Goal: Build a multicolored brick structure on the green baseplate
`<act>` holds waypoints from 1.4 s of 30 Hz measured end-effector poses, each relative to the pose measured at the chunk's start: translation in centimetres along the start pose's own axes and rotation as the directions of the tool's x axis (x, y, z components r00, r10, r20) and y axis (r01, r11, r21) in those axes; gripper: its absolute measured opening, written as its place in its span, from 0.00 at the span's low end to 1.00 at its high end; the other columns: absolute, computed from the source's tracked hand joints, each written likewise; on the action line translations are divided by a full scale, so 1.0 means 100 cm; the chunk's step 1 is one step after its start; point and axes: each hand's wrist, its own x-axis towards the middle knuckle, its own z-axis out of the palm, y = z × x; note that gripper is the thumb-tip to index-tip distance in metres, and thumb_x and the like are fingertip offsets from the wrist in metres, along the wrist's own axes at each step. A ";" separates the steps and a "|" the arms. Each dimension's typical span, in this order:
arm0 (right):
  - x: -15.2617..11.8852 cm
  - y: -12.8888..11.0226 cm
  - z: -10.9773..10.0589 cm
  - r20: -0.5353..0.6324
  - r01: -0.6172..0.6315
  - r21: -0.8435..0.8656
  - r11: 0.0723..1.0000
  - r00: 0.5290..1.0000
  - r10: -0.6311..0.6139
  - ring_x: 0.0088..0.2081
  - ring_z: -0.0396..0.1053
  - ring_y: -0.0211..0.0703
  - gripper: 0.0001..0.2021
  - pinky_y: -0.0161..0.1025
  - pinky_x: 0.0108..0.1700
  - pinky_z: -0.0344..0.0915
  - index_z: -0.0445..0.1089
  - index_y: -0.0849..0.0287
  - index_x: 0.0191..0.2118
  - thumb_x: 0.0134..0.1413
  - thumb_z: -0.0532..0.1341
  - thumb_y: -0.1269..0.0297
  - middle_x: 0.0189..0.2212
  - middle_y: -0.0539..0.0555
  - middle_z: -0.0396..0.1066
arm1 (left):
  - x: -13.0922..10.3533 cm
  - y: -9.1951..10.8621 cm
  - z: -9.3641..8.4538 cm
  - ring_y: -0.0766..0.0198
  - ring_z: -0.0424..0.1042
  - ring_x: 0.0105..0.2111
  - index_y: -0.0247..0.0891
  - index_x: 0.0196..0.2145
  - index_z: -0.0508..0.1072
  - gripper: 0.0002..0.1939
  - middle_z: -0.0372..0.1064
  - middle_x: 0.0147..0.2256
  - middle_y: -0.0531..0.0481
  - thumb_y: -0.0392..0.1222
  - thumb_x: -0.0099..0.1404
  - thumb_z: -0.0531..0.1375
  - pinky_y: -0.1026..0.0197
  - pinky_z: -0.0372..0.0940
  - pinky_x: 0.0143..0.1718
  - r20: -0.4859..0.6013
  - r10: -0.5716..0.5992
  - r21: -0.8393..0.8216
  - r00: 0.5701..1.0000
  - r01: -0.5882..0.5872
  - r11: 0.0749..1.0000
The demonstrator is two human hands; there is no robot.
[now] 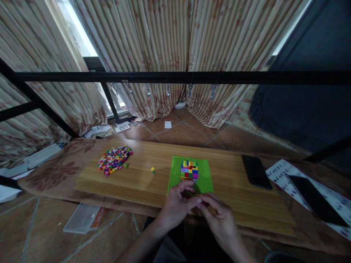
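A green studded baseplate (204, 171) lies on the wooden board, with a block of multicoloured bricks (189, 170) built on its middle. My left hand (178, 204) is at the plate's near edge, fingers curled and closed, thumb reaching right. Touching it near the fingertips is my right hand (219, 215), with thumb and index finger pinched together. Whatever lies between the fingers is too small and hidden to name. Two or so small loose bricks (153, 169), yellow and green, sit left of the plate. Farther left is a pile of small coloured bricks (115, 159).
A black phone (256, 171) lies on the right part of the wooden board (148, 190). Beyond it are a printed sheet (282, 170) and another dark flat object (318, 201). A black metal bar (164, 77) crosses above the far side. A clear plastic box (81, 218) is on the floor.
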 end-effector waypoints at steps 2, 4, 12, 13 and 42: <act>0.003 0.001 -0.003 0.011 -0.015 0.007 1.000 1.000 0.015 0.36 0.72 0.42 0.11 0.37 0.40 0.70 0.76 0.52 0.39 0.58 0.59 0.55 0.34 0.53 0.75 | 0.003 0.000 0.000 0.63 0.71 0.36 0.42 0.45 0.72 0.22 0.71 0.38 0.49 0.43 0.52 0.68 0.61 0.67 0.37 -0.013 0.026 0.047 1.000 -0.026 0.999; 0.007 0.003 -0.005 0.015 -0.014 0.005 1.000 1.000 0.014 0.37 0.72 0.43 0.12 0.37 0.40 0.70 0.77 0.52 0.41 0.58 0.58 0.55 0.36 0.54 0.75 | 0.006 0.001 0.003 0.63 0.71 0.36 0.42 0.45 0.72 0.21 0.71 0.38 0.49 0.44 0.53 0.67 0.61 0.67 0.37 -0.029 0.065 0.074 0.997 -0.062 0.995; 0.054 0.035 -0.014 -0.142 -0.021 -0.030 0.999 0.990 0.017 0.41 0.72 0.45 0.14 0.42 0.45 0.68 0.76 0.54 0.42 0.57 0.58 0.54 0.39 0.55 0.75 | 0.033 0.008 -0.005 0.62 0.72 0.37 0.40 0.44 0.71 0.12 0.73 0.38 0.48 0.44 0.63 0.59 0.57 0.68 0.42 -0.176 0.233 0.299 0.956 -0.173 0.938; 0.061 0.041 -0.014 -0.158 -0.026 -0.041 0.999 0.987 0.019 0.41 0.72 0.45 0.15 0.43 0.45 0.67 0.76 0.55 0.42 0.57 0.58 0.54 0.39 0.56 0.76 | 0.038 0.009 -0.009 0.61 0.72 0.39 0.40 0.44 0.71 0.12 0.73 0.39 0.47 0.43 0.63 0.58 0.55 0.68 0.44 -0.204 0.270 0.366 0.941 -0.183 0.912; 0.119 0.068 -0.003 -0.117 -0.234 0.321 0.918 0.952 0.284 0.27 0.69 0.39 0.13 0.38 0.33 0.64 0.76 0.57 0.26 0.31 0.71 0.55 0.25 0.51 0.75 | 0.118 0.006 -0.014 0.69 0.64 0.24 0.37 0.35 0.78 0.12 0.71 0.26 0.55 0.45 0.56 0.63 0.66 0.60 0.29 -0.063 0.125 0.590 0.990 -0.064 0.805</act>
